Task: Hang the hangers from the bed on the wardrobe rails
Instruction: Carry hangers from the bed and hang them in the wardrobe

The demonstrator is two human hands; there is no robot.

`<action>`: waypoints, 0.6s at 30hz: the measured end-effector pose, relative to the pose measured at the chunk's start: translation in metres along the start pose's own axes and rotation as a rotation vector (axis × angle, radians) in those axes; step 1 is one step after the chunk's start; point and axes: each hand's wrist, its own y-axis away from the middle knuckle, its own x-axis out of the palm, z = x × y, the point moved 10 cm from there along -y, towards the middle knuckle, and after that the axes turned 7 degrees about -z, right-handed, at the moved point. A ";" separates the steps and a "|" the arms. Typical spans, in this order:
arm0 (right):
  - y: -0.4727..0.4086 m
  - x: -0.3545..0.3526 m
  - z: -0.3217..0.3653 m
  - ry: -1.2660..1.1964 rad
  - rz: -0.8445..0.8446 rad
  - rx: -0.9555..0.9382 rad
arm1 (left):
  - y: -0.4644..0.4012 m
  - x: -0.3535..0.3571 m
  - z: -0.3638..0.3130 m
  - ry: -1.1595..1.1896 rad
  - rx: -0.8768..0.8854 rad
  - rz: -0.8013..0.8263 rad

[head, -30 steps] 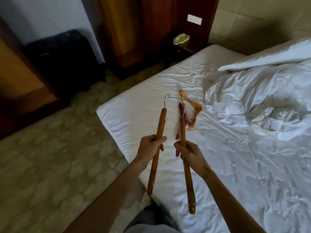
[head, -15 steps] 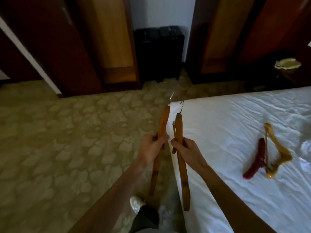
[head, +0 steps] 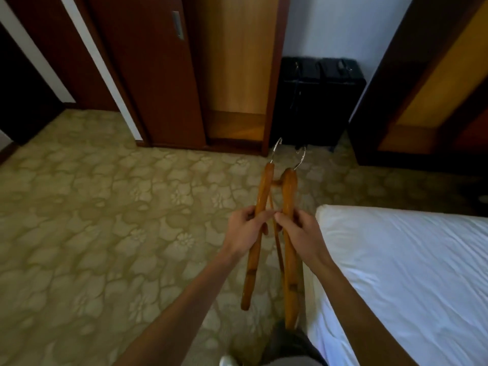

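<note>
Two orange-brown wooden hangers (head: 266,207), one gripped in each of the hands, left (head: 244,233) and right (head: 299,235), point steel hooks toward the open wardrobe (head: 237,75) ahead.

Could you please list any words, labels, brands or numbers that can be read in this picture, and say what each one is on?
None: no readable text shows in this view.
The two wooden hangers, one in the left hand and one in the right hand, show plain wood with no print.
The black suitcase shows no legible brand or tag.
The wardrobe door carries only a bare metal handle.
</note>
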 end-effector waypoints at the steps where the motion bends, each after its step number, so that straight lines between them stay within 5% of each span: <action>1: -0.015 0.007 0.004 0.005 0.011 0.002 | -0.017 -0.004 0.001 -0.007 -0.011 -0.010; 18: -0.428 0.089 0.122 -0.013 0.150 -0.024 | -0.426 -0.013 -0.109 0.027 -0.062 -0.198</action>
